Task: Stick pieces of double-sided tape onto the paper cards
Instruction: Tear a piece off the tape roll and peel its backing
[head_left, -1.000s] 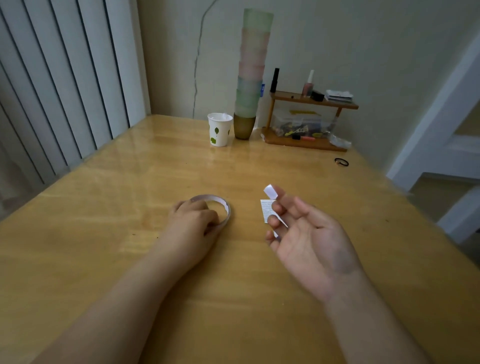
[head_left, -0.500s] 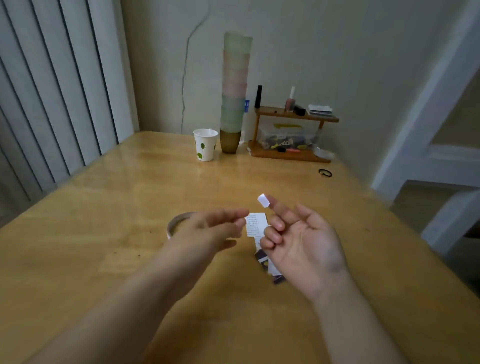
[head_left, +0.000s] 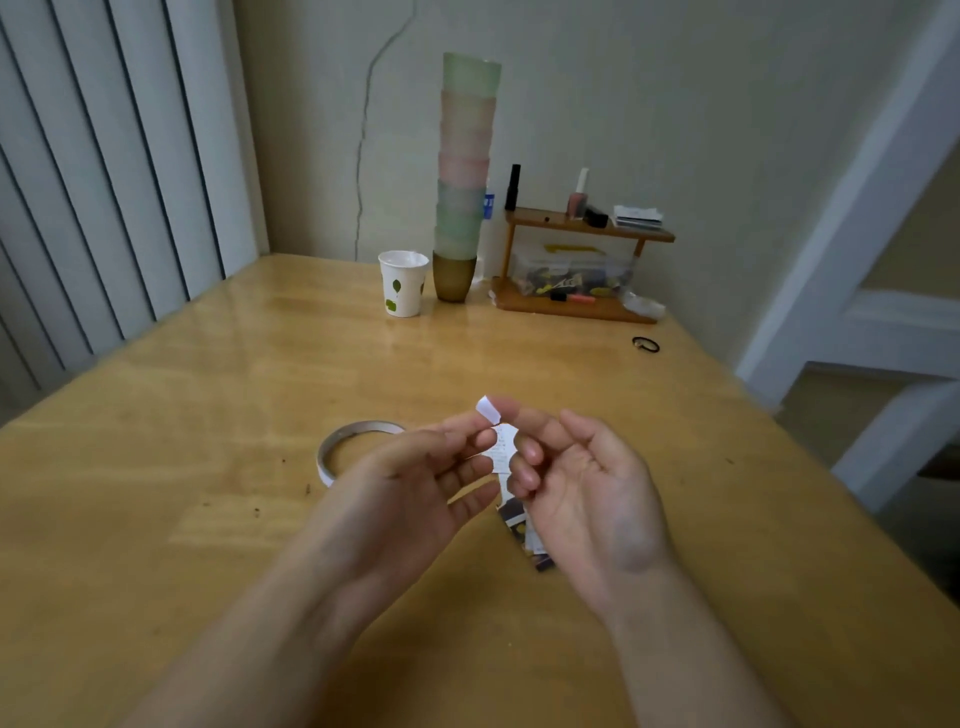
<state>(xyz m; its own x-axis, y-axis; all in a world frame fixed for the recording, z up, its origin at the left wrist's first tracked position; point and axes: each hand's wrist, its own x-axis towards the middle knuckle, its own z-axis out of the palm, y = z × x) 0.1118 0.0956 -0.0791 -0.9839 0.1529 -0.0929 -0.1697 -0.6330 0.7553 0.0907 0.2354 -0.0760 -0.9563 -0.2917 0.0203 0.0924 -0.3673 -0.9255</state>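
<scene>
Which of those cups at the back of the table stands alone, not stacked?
The white paper cup with green leaf prints. It stands by itself, left of the tall stack of plastic cups, whose bottom cup is brownish and the rest pale green and pink.

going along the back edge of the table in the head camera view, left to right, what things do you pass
paper cup → stack of plastic cups → small wooden shelf → black hair tie
</scene>
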